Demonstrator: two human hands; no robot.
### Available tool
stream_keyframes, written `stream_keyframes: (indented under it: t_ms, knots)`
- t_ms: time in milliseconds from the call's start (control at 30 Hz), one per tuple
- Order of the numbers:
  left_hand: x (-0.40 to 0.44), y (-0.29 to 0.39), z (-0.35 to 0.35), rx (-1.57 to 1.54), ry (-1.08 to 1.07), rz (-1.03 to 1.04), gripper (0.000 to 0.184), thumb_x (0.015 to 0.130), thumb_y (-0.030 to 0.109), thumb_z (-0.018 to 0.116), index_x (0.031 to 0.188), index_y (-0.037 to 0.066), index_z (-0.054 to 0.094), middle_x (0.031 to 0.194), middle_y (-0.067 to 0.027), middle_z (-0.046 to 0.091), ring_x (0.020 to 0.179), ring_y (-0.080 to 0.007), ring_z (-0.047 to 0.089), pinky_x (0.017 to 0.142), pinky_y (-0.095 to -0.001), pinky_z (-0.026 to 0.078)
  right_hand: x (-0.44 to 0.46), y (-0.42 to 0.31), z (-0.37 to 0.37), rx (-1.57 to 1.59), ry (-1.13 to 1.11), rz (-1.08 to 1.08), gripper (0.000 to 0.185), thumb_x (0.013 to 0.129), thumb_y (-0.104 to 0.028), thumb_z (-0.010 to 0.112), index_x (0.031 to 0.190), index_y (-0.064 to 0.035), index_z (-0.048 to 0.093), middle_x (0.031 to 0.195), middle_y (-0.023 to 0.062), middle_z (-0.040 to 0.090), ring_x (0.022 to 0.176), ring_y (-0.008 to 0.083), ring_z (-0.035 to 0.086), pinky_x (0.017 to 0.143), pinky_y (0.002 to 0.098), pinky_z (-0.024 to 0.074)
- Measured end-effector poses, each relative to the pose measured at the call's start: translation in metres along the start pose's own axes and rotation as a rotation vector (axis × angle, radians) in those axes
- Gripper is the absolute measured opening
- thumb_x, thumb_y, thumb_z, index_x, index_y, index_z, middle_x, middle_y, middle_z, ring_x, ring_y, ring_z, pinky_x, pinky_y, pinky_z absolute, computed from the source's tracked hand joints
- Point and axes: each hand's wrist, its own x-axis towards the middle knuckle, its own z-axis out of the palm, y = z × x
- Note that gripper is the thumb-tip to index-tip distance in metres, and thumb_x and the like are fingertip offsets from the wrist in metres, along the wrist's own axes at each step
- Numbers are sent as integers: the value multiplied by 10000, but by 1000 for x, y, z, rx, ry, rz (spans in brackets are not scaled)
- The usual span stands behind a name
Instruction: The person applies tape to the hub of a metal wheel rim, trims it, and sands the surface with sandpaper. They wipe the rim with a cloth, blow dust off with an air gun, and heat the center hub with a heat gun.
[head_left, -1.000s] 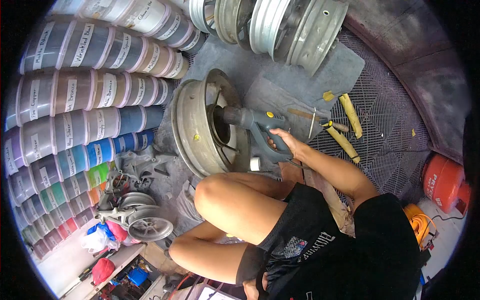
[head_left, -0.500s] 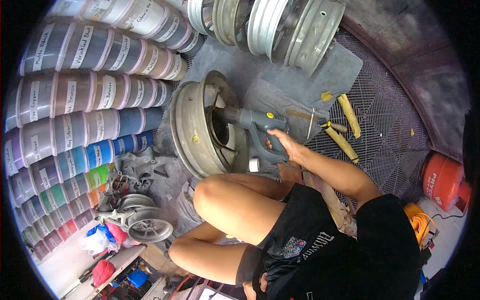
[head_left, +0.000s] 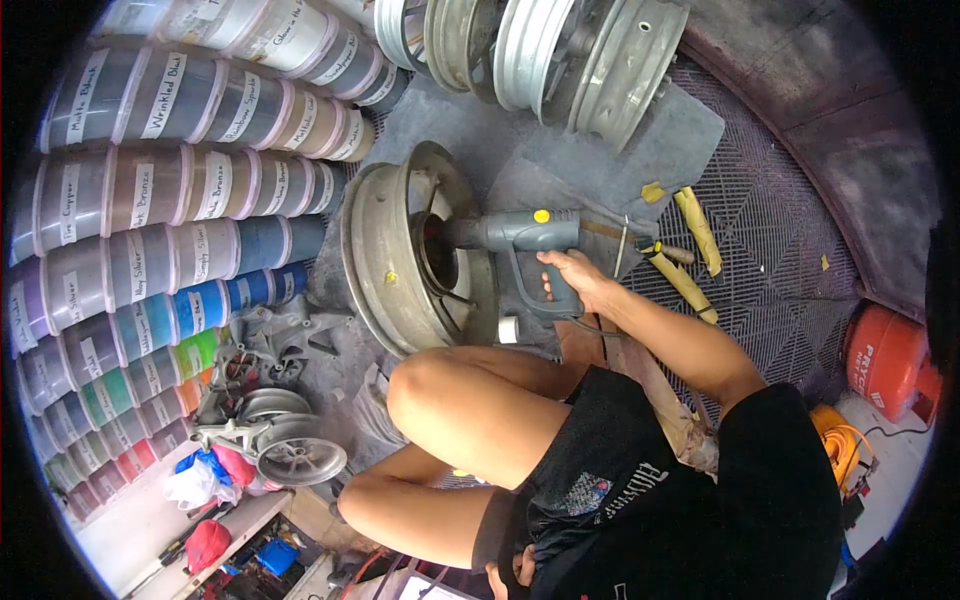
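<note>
My right hand (head_left: 572, 278) is closed around the handle of a dark grey heat gun (head_left: 530, 232) with a yellow dot on its body. The gun's nozzle points into the dark hub opening of a bare grey metal wheel rim (head_left: 375, 262). That rim stands on its edge in front of my knees. Whether the nozzle touches the hub, I cannot tell. Low in the view, my left hand (head_left: 512, 572) rests at the hem of my black shorts (head_left: 600, 470), with its fingers only partly showing. A small white cylinder (head_left: 509, 330) sits between the rim and the gun's grip.
Labelled powder tubs (head_left: 165, 185) line the left side. More wheel rims (head_left: 630, 70) stand on the grey floor sheet (head_left: 690, 130) above. Yellow-wrapped pieces (head_left: 698, 232) lie on the black grid mat (head_left: 780, 210). Metal parts (head_left: 300, 450) lie lower left; a red gas bottle (head_left: 882, 360) stands right.
The heat gun has levelled out: its back end has risen in the view and shifted slightly right, with my right hand still on the handle. The rim and left hand look unmoved.
</note>
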Motion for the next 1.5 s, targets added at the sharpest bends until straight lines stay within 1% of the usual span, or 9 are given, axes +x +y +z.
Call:
stream_keyframes:
  t_ms: [467, 600, 700, 800, 900, 1100, 1300, 1400, 1500]
  knots:
    - [16, 42, -13, 85, 74, -1, 137, 874, 106, 598, 795, 0, 636, 610, -163, 606, 479, -335, 561, 478, -458, 443, -20, -30, 7, -183, 0, -112, 362, 908, -288, 689, 1057, -45, 466, 824, 62, 552, 646, 166, 568, 542, 356, 516]
    - [8, 32, -8, 235, -131, -232, 156, 886, 138, 606, 818, 2, 642, 622, -165, 616, 497, -358, 575, 495, -471, 458, -20, -33, 3, -233, -36, -123, 369, 910, -286, 686, 1088, -57, 456, 831, 57, 544, 647, 161, 567, 528, 350, 517]
    - [-4, -9, 3, 240, -87, 124, 222, 911, 193, 611, 801, 3, 645, 640, -181, 626, 528, -381, 591, 517, -485, 475, -28, -35, 5, -268, -25, -143, 360, 912, -286, 684, 1089, -59, 467, 836, 53, 543, 645, 157, 566, 522, 346, 519]
    - [-3, -7, 4, 148, 12, 114, 236, 901, 202, 626, 768, 7, 638, 637, -173, 627, 516, -373, 588, 503, -473, 467, -30, -35, 2, -278, -54, -143, 358, 914, -282, 678, 1102, -58, 471, 838, 49, 541, 643, 153, 566, 519, 344, 522]
    - [-16, -32, 24, 477, 95, 277, 198, 874, 167, 631, 748, 15, 640, 645, -178, 630, 505, -376, 578, 498, -468, 461, -32, -34, 1, -299, -74, -146, 343, 920, -270, 664, 1112, -59, 473, 834, 45, 535, 642, 151, 567, 517, 342, 524]
    - [7, 18, -21, -109, -258, -225, 162, 857, 160, 630, 793, 14, 656, 670, -202, 632, 539, -380, 592, 510, -471, 464, -41, -35, 3, -353, -133, -164, 286, 922, -245, 648, 1068, -60, 486, 820, 45, 533, 636, 153, 570, 505, 337, 523]
    - [-19, -72, 40, -543, 258, -155, 260, 855, 97, 764, 621, 3, 701, 574, -8, 656, 511, -49, 550, 570, -240, 467, -36, -31, -1, -438, -127, -157, 317, 912, -224, 660, 1074, -36, 462, 791, 50, 532, 593, 154, 569, 461, 332, 513]
    - [-25, -75, 40, -510, 235, -276, 250, 842, 85, 768, 616, 2, 701, 577, -22, 665, 506, -68, 571, 577, -252, 482, -36, -32, -3, -465, -135, -128, 474, 897, -237, 696, 1188, 8, 414, 785, 54, 537, 576, 146, 571, 440, 314, 514]
    - [-28, -69, 35, -214, 29, -224, 167, 845, 88, 654, 705, -1, 670, 621, -119, 636, 520, -204, 561, 543, -353, 467, -38, -34, -1, -503, -136, -150, 493, 899, -242, 694, 1187, 32, 402, 788, 58, 534, 580, 147, 571, 440, 320, 512]
